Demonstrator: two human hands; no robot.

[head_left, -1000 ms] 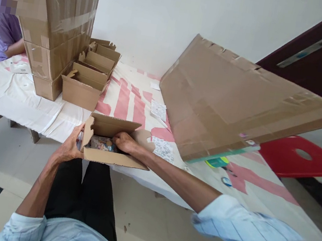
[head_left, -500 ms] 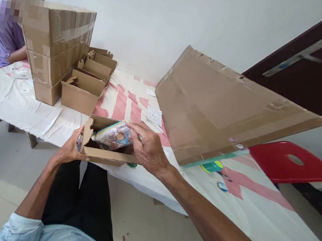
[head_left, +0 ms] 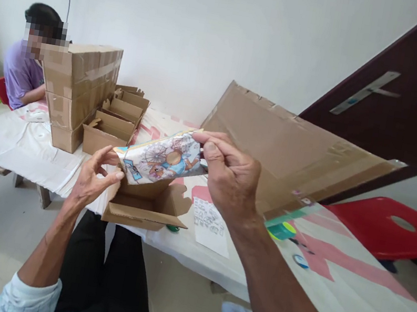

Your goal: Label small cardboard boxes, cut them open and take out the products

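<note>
A zippered pouch (head_left: 170, 159) with a colourful cartoon print is held slantwise above an open cardboard box (head_left: 146, 215). My right hand (head_left: 231, 173) pinches its upper right corner between thumb and fingers. At the pouch's other end, my left hand (head_left: 95, 174) curves round the left corner, fingers behind and thumb near the lower edge. The box stands at the table's front edge, its flap folded out to the right; its inside is partly hidden by the pouch. A printed white sheet (head_left: 210, 225) lies right of the box.
Several open boxes (head_left: 106, 133) stand in a row beside a stack of taped cartons (head_left: 78, 86). A large cardboard sheet (head_left: 274, 145) leans at the right. A tape roll (head_left: 281, 231) and red chair (head_left: 388, 228) are nearby. A person (head_left: 26, 64) sits at far left.
The pouch has come up out of the box in my right hand. My left hand has shifted from the box's side to the pouch's left end. The view has tilted up.
</note>
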